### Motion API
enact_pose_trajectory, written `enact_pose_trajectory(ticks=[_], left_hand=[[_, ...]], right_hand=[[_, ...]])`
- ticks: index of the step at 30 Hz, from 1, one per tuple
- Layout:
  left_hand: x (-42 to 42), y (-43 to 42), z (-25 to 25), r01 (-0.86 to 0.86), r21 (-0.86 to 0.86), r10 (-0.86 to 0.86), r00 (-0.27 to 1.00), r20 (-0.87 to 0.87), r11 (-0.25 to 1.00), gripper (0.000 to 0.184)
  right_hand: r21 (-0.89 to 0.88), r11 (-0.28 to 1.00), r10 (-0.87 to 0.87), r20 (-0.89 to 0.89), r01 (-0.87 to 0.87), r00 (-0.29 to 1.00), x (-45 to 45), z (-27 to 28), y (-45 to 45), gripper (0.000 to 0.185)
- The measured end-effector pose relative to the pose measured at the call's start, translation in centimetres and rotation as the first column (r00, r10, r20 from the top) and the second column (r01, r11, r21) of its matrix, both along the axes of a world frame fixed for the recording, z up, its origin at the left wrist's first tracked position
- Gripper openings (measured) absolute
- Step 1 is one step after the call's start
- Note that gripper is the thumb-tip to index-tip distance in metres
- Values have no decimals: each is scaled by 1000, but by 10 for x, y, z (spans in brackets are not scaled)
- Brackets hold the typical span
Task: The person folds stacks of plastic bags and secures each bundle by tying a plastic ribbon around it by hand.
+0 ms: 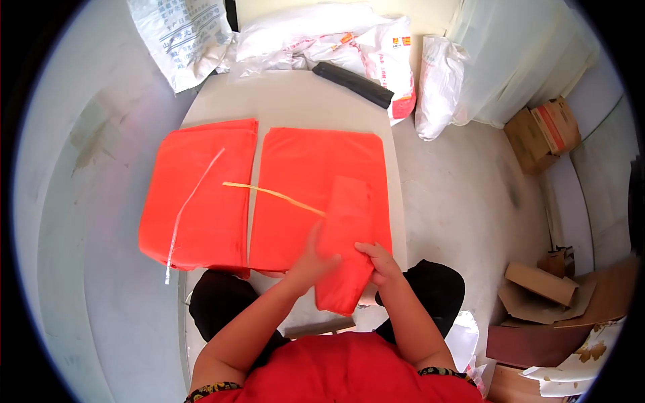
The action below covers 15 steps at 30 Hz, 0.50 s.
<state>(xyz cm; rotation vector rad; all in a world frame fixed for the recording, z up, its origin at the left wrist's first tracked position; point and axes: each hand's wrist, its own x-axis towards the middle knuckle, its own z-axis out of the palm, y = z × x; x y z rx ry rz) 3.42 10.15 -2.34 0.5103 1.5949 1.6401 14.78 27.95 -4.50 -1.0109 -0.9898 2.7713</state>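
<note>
A narrow folded bundle of thin red sheet lies over the near right part of the right red stack, its lower end hanging past the table edge. My right hand grips the bundle's right edge, thumb on top. Beside its left edge is my left hand, blurred by motion, fingers apart and nothing seen in them. A yellow strip runs from the left red stack to the bundle, where its right end is hidden. A whitish strip lies across the left stack.
A black roll-like object lies at the table's far right corner. White printed sacks are piled behind it. Cardboard boxes stand on the floor at right, and an opened carton lies nearer. My knees flank the table's near edge.
</note>
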Motion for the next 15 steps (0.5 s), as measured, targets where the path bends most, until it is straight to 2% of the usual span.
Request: enact_pose_trajectory(ticks=[3,5,7,9,12,13,15], left_hand=[[-12,-1,14,58,-10,-57,996,64,998,85],[-27,-3,21,119,-81,-109,986,125,990,85],[-37,-3,33,153,-193,-140,987,79,969,85],[-41,-5,29,169,-244,-159,985,60,955,86],[-43,-2,7,173,-232,-161,984,71,957,86],[-42,-1,6,174,-232,-160,984,78,957,86],[-42,-1,5,171,-233,-160,985,63,957,85]], right_hand=[[250,956,111,172,-153,979,-5,24,-2,36],[539,762,223,304,-361,926,6,-7,19,36],[674,588,238,384,-447,892,12,3,26,35],[723,537,194,394,-434,898,20,29,32,34],[796,119,102,585,-594,805,32,29,53,30],[806,-34,15,592,-591,806,36,17,62,27],[822,-2,-56,569,-570,820,47,15,78,26]])
